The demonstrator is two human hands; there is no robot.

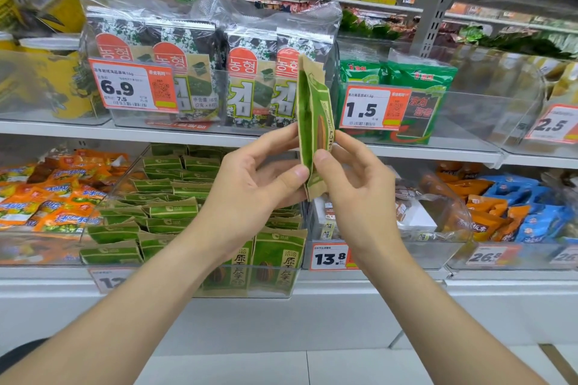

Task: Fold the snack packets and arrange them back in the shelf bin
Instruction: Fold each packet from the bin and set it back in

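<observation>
— 2 hands are seen in the head view. What is held between them?
— 1 green snack packet [314, 122] is held upright. It is pinched near its lower end by the left hand [250, 184] from the left side and by the right hand [353, 184] from the right side, so thumbs and fingers of both are closed on it.
— Where is the packet found?
— It is raised in the air, above the clear shelf bin [266, 292] and in front of the upper shelf. It is bent along its length.
— What is kept in the bin?
— Many green packets [162, 194] are lying there, some folded, and 2 are standing at the front wall. Orange packets [47, 194] are seen in the bin to the left, and a 13.8 price tag [330, 256] is fixed just to the right.
</observation>
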